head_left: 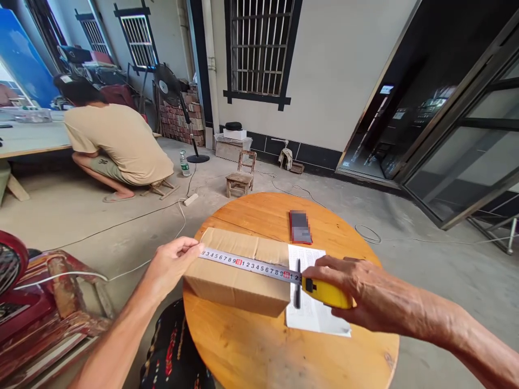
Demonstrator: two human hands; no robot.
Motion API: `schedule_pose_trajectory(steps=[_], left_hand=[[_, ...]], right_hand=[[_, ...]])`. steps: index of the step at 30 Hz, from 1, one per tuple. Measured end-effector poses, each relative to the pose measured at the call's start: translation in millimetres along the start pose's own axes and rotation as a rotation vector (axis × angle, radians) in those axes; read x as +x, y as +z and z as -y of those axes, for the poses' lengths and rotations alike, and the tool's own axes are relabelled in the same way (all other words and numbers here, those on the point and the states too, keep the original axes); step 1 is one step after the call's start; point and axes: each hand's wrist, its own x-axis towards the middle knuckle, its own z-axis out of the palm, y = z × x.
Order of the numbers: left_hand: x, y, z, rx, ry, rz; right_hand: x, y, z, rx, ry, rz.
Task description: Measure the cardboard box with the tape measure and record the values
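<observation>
A brown cardboard box (243, 289) lies on the round wooden table (284, 356). Across its top stretches the silver blade of a tape measure (326, 292), whose numbers face up. My left hand (172, 265) pinches the blade's end at the box's left edge; the fingers cover the tip. Just past the box's right edge, my right hand (357, 286) is wrapped round the yellow tape case. Under the case lie a printed sheet of paper (320, 321) and a black pen (297, 297). Behind the box rests a phone with a red edge (300, 227).
A small wooden chair (241, 175) stands beyond the table. Someone in a tan shirt (117, 135) squats at the left by a white-topped table (36, 132). A standing fan (174, 92), a water bottle (185, 163) and cables lie around. Glass doors (470, 135) stand at the right.
</observation>
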Motion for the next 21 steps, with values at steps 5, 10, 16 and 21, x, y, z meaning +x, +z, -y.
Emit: schedule_pose_trajectory(steps=[5, 10, 16, 21], left_hand=[[-1, -0.3, 2, 0.021, 0.041, 0.008], [1, -0.6, 4, 0.000, 0.072, 0.022], [2, -0.6, 9, 0.012, 0.065, 0.027], [2, 0.2, 10, -0.020, 0.062, 0.022]], right_hand=[[11, -7, 6, 0.056, 0.042, 0.090], [24, -18, 5, 0.209, 0.018, 0.177], [29, -30, 4, 0.210, 0.074, 0.356], [17, -27, -3, 0.257, 0.148, 0.348]])
